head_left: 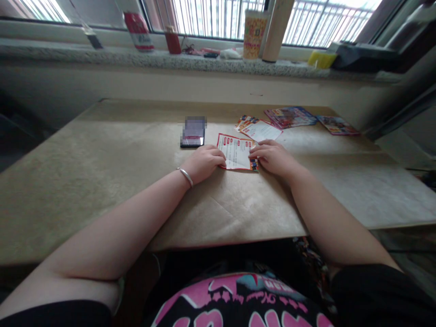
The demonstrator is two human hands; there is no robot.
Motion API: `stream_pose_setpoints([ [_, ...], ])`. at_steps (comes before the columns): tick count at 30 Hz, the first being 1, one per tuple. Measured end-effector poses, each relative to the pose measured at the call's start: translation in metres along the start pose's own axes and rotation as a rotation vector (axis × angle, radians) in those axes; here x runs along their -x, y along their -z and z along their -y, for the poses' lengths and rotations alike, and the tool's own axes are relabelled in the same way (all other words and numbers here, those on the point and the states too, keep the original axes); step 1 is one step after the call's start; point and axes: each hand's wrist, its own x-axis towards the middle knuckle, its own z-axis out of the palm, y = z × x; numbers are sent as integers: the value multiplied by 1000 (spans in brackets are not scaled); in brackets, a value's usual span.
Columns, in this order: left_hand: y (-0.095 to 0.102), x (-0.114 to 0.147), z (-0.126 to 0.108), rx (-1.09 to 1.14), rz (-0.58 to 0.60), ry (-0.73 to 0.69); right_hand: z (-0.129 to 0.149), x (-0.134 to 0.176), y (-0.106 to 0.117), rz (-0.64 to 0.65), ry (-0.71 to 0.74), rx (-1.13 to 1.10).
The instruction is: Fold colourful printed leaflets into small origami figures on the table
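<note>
A white printed leaflet (235, 154) with a red border and an orange patterned strip lies on the table in front of me. My left hand (205, 162), with a silver bangle at the wrist, grips its left edge with bent fingers. On the opposite side my right hand (275, 158) has its fingers curled over the orange strip, the thumb hidden from view. Just beyond my left hand rests a dark phone (193, 132), its screen blurred. Behind my right hand more leaflets (262, 129) lie fanned out and overlapping.
Colourful printed packs (291, 117) lie at the back right of the beige-covered table (102, 181), with another stack (338, 125) beside them. On the stone windowsill (204, 63) stand a red can (139, 32), a red bottle (173, 41), a patterned cup (255, 35) and a wooden cylinder (277, 29).
</note>
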Motion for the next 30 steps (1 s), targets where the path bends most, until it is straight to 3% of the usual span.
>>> stream_pose_setpoints([
  [6,10,0,-10,-102,168,83,0,2,4,24,22,-10],
  [13,9,3,-16,-100,271,127,14,1,11,13,96,-2],
  [19,8,3,-14,27,252,184,21,-2,9,4,186,26],
  [25,9,1,-15,15,224,201,24,-4,14,48,243,-5],
  [30,10,0,-15,-2,212,231,19,-2,13,111,155,-140],
])
